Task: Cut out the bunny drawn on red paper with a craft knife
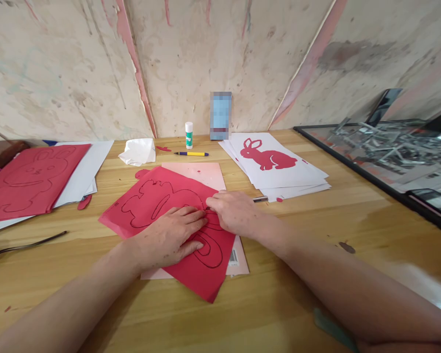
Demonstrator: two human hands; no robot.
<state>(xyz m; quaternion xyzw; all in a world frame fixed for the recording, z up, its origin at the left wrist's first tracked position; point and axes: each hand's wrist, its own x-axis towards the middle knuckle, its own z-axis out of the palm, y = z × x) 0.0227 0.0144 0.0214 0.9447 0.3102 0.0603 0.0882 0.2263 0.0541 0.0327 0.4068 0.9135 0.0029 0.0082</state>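
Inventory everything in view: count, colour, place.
Outlined sheet: 1, red, centre
Backing: 1, pink, beneath
Slim tool: 1, silver, centre
Rabbit cutout: 1, red, right
Paper stacks: 2, white, both sides
Rabbit drawing: 1, red, left
Crumpled paper: 1, white, back
Glue stick: 1, white, back
Pen: 1, yellow-blue, back
Pixelated object: 1, blue, back
Scraps: several, red, scattered
Cord: 1, black, left
Panel: 1, black rim, right
Table: 1, tan, below
Wall: 1, cream, behind
Left hand: 1, bare, centre
Right hand: 1, bare, centre
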